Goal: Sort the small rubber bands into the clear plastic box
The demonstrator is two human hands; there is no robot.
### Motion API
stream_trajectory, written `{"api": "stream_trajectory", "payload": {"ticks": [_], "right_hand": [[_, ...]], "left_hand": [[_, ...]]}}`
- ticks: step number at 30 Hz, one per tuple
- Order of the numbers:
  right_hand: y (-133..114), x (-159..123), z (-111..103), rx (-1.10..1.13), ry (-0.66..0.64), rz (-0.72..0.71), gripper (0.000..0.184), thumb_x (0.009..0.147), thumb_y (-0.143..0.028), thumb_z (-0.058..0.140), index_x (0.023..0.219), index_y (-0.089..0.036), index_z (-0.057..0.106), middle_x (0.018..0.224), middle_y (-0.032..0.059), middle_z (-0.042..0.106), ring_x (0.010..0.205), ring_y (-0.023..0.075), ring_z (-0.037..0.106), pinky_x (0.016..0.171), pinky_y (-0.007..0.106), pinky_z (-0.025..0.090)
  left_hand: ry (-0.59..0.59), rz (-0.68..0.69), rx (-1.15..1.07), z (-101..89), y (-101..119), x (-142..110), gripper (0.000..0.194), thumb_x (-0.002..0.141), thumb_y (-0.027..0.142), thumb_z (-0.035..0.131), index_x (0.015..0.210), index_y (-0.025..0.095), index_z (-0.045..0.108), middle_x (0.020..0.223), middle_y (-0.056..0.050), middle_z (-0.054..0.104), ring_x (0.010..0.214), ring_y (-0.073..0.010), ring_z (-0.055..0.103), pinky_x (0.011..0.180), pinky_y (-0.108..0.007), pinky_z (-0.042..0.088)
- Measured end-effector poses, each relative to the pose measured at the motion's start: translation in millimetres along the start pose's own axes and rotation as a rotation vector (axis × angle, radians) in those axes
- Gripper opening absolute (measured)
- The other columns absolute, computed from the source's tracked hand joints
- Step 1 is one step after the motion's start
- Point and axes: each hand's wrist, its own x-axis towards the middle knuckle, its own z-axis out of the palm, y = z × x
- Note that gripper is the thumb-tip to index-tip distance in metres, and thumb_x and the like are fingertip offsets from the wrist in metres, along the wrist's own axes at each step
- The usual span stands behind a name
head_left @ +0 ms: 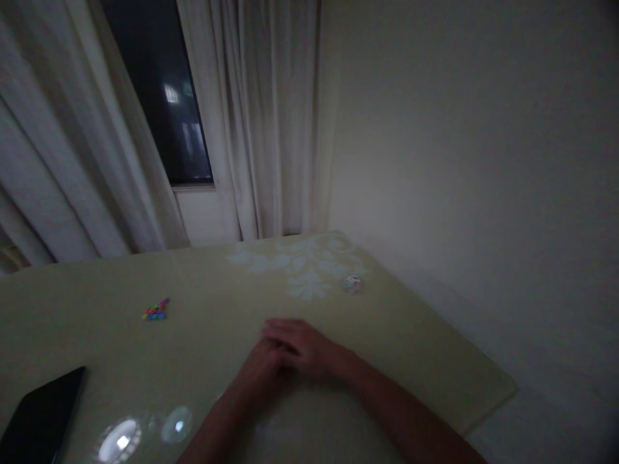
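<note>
A small, clear, whitish bundle [353,283] lies on the far right of the table [396,335], beside the pale floral pattern [309,258]; whether it is a container, and what it may hold, is too small and blurred to tell. On the left, well apart from it, sits a small cluster of bright pieces [155,310], in red, orange, yellow, green, blue and purple, with a purple end reaching toward the far right. The person's right hand [307,345] lies over the left hand [264,361] near the middle, fingers close together and overlapping; it cannot be told whether either holds anything. A black flat object [43,415] lies at the near left.
</note>
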Motion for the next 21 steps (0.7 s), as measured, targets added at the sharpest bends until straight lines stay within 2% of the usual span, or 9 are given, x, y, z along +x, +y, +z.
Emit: {"api": "stream_trajectory", "payload": {"ticks": [2, 4, 10, 21], "right_hand": [[-17, 8, 19, 0.061, -0.014, -0.01, 0.076, 0.095, -0.065, 0.067, 0.157, -0.024, 0.051, 0.155, 0.0125, 0.06, 0.147, 0.0292, 0.05, 0.126, 0.044, 0.031], [-20, 10, 24, 0.122, -0.059, -0.038, 0.074, 0.094, -0.063, 0.07, 0.154, -0.023, 0.054, 0.153, 0.012, 0.061, 0.144, 0.028, 0.054, 0.124, 0.041, 0.033], [-8, 7, 12, 0.185, -0.083, -0.031, 0.067, 0.095, -0.058, 0.072, 0.152, -0.025, 0.056, 0.151, 0.0106, 0.063, 0.141, 0.0264, 0.056, 0.122, 0.038, 0.034], [-11, 9, 15, 0.15, -0.091, -0.031, 0.068, 0.096, -0.057, 0.071, 0.153, -0.023, 0.054, 0.152, 0.0117, 0.062, 0.142, 0.027, 0.055, 0.122, 0.038, 0.034]], "left_hand": [[-0.053, -0.053, -0.044, 3.2, 0, 1, 0.04, 0.086, 0.013, 0.062, 0.122, 0.02, 0.078, 0.13, -0.013, 0.077, 0.121, -0.0292, 0.07, 0.107, -0.043, 0.054], [-0.073, -0.088, -0.104, 3.4, 0, 1, 0.043, 0.085, 0.012, 0.059, 0.123, 0.02, 0.077, 0.132, -0.012, 0.076, 0.121, -0.0278, 0.07, 0.108, -0.041, 0.053], [-0.079, -0.124, -0.195, -1.4, 5, 0, 0.04, 0.087, 0.013, 0.055, 0.12, 0.019, 0.078, 0.127, -0.011, 0.078, 0.118, -0.0262, 0.071, 0.106, -0.038, 0.053], [-0.061, -0.119, -0.214, 5.8, -7, -2, 0.038, 0.089, 0.016, 0.058, 0.121, 0.02, 0.077, 0.128, -0.012, 0.077, 0.118, -0.0268, 0.07, 0.107, -0.038, 0.053]]}}
